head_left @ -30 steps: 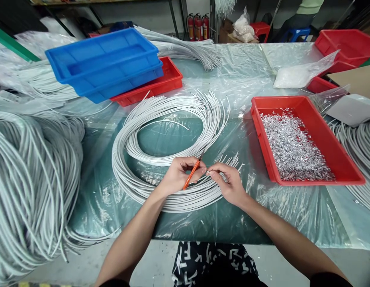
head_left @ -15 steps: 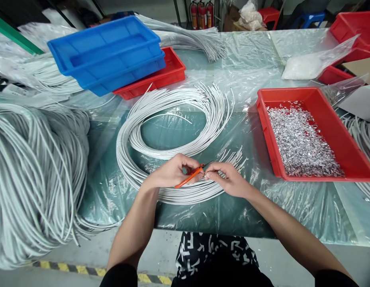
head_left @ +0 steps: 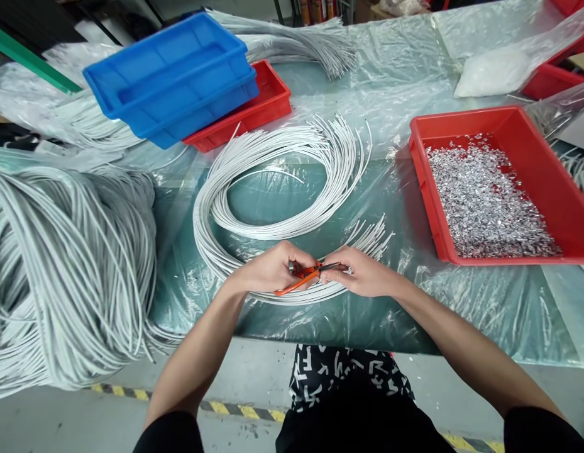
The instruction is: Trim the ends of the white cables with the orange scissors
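Observation:
My left hand (head_left: 277, 267) is closed around a small tool with orange handles (head_left: 296, 283) and thin dark jaws pointing right; its exact kind is hard to tell. At the tip of those jaws, my right hand (head_left: 364, 272) is closed, thumb and fingers pinched together. Whatever lies between them is hidden. Both hands are over the near side of a coiled bundle of thin white cables (head_left: 204, 220), whose loose ends (head_left: 374, 239) fan out just beyond my right hand. A second curve of the cables (head_left: 273, 229) lies farther back on the plastic-covered table.
A red tray (head_left: 556, 182) of small shiny metal pieces (head_left: 490, 201) stands at right. Stacked blue bins (head_left: 169, 69) rest on a red bin (head_left: 273, 107) at back left. A large cable heap (head_left: 70, 270) hangs over the table's left edge. A clear bag (head_left: 490, 72) lies at back right.
The view has tilted down slightly, so the table things appear higher. My right fingers have shifted and curl closer around the tool's tip. The left hand keeps its hold on the orange-handled tool.

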{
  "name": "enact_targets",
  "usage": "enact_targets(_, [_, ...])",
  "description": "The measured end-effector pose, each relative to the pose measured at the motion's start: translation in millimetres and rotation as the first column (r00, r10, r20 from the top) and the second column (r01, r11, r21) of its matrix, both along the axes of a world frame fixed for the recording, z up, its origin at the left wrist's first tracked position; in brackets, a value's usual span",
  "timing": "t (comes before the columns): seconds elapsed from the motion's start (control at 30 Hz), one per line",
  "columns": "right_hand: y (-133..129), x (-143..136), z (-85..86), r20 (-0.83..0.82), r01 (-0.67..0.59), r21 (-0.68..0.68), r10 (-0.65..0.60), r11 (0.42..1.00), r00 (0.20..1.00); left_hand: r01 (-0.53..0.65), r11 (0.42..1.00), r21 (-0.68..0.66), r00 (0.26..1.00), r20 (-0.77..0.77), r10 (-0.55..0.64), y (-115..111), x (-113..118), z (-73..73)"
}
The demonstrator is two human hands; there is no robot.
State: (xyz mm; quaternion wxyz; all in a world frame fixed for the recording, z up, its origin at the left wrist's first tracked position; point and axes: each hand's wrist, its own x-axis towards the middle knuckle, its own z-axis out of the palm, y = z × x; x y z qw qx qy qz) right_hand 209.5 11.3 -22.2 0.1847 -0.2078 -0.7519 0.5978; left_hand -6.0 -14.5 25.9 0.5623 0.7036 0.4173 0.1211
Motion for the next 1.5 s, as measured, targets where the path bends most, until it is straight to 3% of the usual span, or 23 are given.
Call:
enact_targets(0.27, [-3, -3, -2.4, 0.073, 0.087, 0.129, -0.097, 0.988, 0.993, -0.016, 0.999, 0.051, 0.992, -0.124, 0.023, -6, 3, 0.8])
enact_targets(0.43, [-5, -5, -1.6, 0.071, 0.098, 0.134, -0.109, 0.986, 0.992, -0.050, 0.997, 0.054, 0.989, -0.136, 0.057, -9, 7, 3.3])
enact_targets(0.73, [-2, -3, -4.0, 0.031, 0.096, 0.029, -0.097, 0.995, 0.995, -0.204, 0.976, 0.071, 0.974, -0.086, 0.209, -16, 11, -1.0])
enact_targets(0.93, [-1, -2, -5.7, -0.038, 0.061, 0.006, -0.061, 0.998, 0.997, -0.235, 0.970, 0.065, 0.970, -0.054, 0.239, -18, 15, -0.3])
enact_targets(1.17, [1, 1, -0.1, -0.063, 0.048, 0.174, -0.037, 0.984, 0.997, -0.239, 0.969, 0.054, 0.971, -0.007, 0.240, -19, 14, -3.7])
enact_targets(1.5, [2, 1, 1.8, -0.113, 0.074, 0.213, -0.051, 0.974, 0.992, -0.254, 0.966, 0.043, 0.967, 0.031, 0.253, -20, 12, -7.5])
